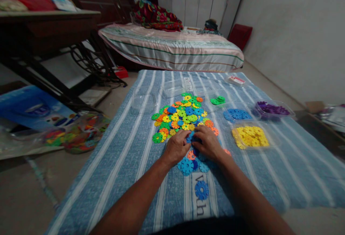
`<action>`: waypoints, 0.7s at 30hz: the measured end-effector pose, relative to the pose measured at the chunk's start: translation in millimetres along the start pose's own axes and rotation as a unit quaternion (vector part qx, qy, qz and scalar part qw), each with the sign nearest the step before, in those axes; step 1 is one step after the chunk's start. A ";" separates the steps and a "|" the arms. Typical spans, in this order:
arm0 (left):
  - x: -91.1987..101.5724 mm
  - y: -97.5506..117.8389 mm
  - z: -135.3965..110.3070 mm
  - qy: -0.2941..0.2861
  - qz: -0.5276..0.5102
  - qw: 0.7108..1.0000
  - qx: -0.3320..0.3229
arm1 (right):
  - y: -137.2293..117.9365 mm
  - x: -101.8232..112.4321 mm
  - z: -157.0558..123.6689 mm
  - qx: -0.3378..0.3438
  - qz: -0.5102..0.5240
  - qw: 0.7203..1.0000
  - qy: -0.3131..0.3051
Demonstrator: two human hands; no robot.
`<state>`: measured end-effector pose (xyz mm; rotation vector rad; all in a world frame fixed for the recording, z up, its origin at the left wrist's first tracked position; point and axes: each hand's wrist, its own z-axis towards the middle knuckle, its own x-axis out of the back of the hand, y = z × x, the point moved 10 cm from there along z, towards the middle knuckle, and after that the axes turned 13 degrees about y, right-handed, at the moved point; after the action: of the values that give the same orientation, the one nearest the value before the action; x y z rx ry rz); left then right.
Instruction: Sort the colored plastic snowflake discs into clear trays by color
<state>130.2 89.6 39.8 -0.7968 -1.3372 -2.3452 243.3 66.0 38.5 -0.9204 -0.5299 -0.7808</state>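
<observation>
A heap of colourful notched plastic discs lies on the striped cloth, in green, yellow, orange and blue. At the heap's near edge, my left hand has its fingers curled in a pinch at a blue notched disc. My right hand closes from the other side, its bent fingers on blue discs too; the fingertips are partly hidden. Below the hands lie more blue discs and an orange disc. One blue disc lies apart, nearest me.
Clear plastic tubs on the right hold yellow discs, blue discs, purple discs and green discs. More clear tubs stand behind the heap. A bag of colourful pieces lies left of the cloth. A bed stands beyond.
</observation>
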 end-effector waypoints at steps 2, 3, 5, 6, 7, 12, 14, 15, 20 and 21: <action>1.0 0.5 0.8 0.005 -0.003 1.000 -0.004 | 6.0 2.1 0.9 -0.027 0.033 0.999 0.020; 1.7 0.7 1.3 0.007 -0.006 1.000 -0.003 | 8.9 2.6 1.3 -0.039 0.050 0.998 0.027; 3.5 0.7 1.9 0.015 -0.016 1.000 0.003 | 13.9 2.7 1.6 -0.064 0.082 0.994 0.034; 4.6 0.4 2.1 0.020 -0.022 1.000 0.007 | 16.1 2.7 1.6 -0.076 0.099 0.992 0.036; 5.7 0.2 2.1 0.025 -0.028 0.999 0.011 | 18.1 2.7 1.4 -0.089 0.116 0.989 0.037; 8.8 0.1 1.1 0.045 -0.041 0.998 0.015 | 23.5 10.2 -0.9 -0.145 0.206 0.966 0.052; 10.7 0.7 1.4 0.057 -0.038 0.998 0.006 | 25.2 21.7 0.4 -0.158 0.224 0.959 0.069; 11.9 0.7 1.7 0.065 -0.034 0.997 0.002 | 26.7 30.5 2.2 -0.159 0.222 0.959 0.081; 16.6 -3.5 3.9 0.095 -0.009 0.995 -0.001 | 54.9 111.2 14.8 -0.153 0.081 0.956 0.238; 17.2 -3.9 4.2 0.099 -0.004 0.995 -0.002 | 61.6 130.7 14.5 -0.154 0.023 0.946 0.285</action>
<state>115.8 95.1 49.4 -0.5428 -1.2534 -2.3630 370.9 53.8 106.7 -0.9329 0.1261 -1.0541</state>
